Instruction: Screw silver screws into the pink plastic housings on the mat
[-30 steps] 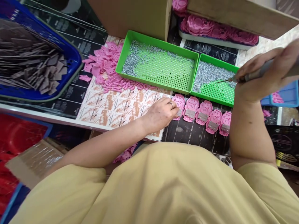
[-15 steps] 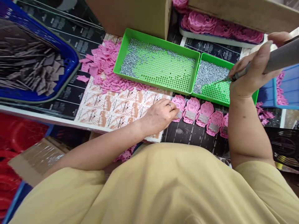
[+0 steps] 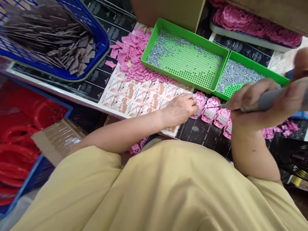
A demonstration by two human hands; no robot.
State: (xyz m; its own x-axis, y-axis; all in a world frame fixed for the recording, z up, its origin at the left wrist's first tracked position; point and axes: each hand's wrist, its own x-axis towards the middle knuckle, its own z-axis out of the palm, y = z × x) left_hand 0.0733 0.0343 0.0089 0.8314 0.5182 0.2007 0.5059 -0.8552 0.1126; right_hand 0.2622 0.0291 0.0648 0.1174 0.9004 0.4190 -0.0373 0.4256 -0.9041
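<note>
A row of pink plastic housings (image 3: 211, 107) with grey plates lies on the dark bench sheet. My left hand (image 3: 180, 110), with a ring on one finger, has its fingers curled together on the leftmost pink housing (image 3: 200, 102), hiding part of it. In my right hand (image 3: 255, 99) is a grey electric screwdriver (image 3: 271, 98), held nearly level. Its thin bit points left over the housings, close to the second one from the left; contact I cannot tell. My right hand and forearm cover the right end of the row.
Two green perforated trays (image 3: 185, 84) of small screws stand behind the row. Small pink parts (image 3: 132, 51) are heaped left of them. A blue basket (image 3: 103, 48) holds grey plates at far left. A cardboard box (image 3: 168, 12) and a bin of pink housings (image 3: 240, 19) stand behind.
My right hand has brought the screwdriver from the right screw tray down and left, over the housings. My left hand stays at the row's left end. The whole view has shifted.
</note>
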